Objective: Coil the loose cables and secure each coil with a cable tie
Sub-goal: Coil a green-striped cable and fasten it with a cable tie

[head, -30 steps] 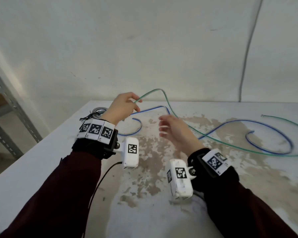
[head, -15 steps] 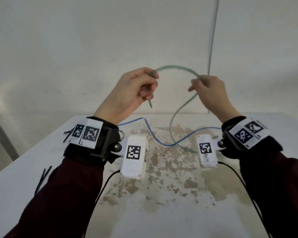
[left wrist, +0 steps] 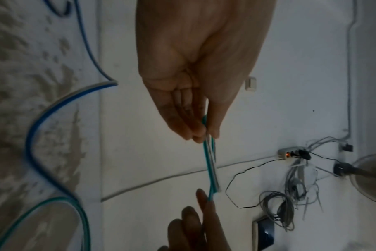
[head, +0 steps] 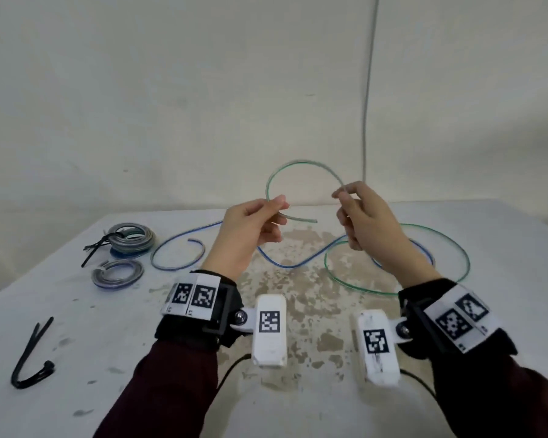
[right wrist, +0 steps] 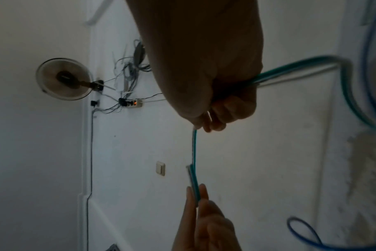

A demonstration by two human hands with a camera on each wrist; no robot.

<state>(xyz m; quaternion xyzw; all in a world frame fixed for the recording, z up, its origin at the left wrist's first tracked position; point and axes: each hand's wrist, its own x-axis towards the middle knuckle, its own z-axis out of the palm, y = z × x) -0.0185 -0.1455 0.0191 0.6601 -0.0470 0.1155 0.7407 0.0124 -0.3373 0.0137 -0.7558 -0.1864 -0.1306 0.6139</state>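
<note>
Green cable arches above the desk, pinched near its end by the left hand and farther along by the right hand. Two finished coils lie far left beside black ties.

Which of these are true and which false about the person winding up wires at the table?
1. Both hands pinch the green cable. True: left hand and right hand hold it arched above the table.
2. The blue cable is lifted too. False: it lies on the table.
3. Two finished coils lie at the left. True.
4. The black cable tie is in the right hand. False: it lies on the table, near left.
</note>
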